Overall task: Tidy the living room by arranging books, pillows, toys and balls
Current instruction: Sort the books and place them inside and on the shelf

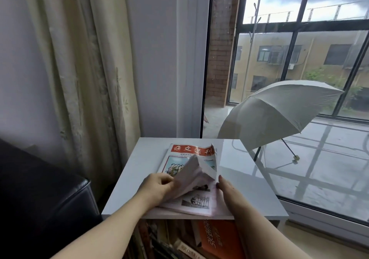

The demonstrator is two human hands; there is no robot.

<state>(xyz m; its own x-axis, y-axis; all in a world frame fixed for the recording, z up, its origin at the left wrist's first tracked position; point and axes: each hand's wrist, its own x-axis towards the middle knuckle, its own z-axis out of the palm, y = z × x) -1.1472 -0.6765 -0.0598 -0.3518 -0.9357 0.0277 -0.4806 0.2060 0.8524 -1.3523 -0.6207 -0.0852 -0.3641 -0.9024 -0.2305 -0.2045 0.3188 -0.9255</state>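
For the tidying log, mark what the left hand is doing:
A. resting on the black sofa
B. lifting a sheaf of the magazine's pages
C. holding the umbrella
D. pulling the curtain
B: the left hand holds a raised sheaf of pages of the magazine lying on the white table, while the right hand lies straight-fingered at its right edge.
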